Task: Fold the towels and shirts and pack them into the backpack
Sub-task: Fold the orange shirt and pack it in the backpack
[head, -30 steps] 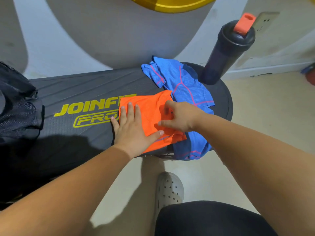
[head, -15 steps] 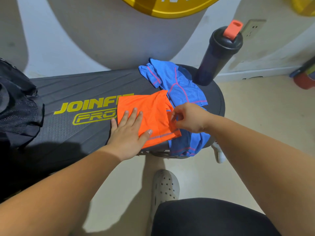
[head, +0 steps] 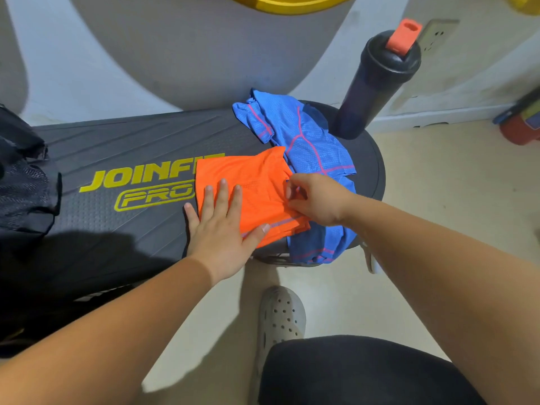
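A folded orange shirt [head: 257, 176] lies on the black step platform [head: 131, 147], over part of its yellow lettering. My left hand [head: 219, 229] rests flat on the shirt's near left part, fingers spread. My right hand [head: 315, 200] pinches the shirt's right edge between thumb and fingers. A crumpled blue shirt [head: 306, 141] with pink seams lies at the platform's right end, partly under the orange one and hanging over the near edge. The black backpack [head: 23, 182] sits at the far left, cut off by the frame.
A dark shaker bottle [head: 377, 86] with an orange cap stands at the platform's back right corner. A yellow weight plate [head: 292, 1] leans against the wall behind. My grey clog [head: 280, 317] and dark-clad knee [head: 365, 372] are below, on the beige floor.
My right hand has slid from on top of the orange shirt to its right edge and pinched it. My left hand stays flat on the shirt.
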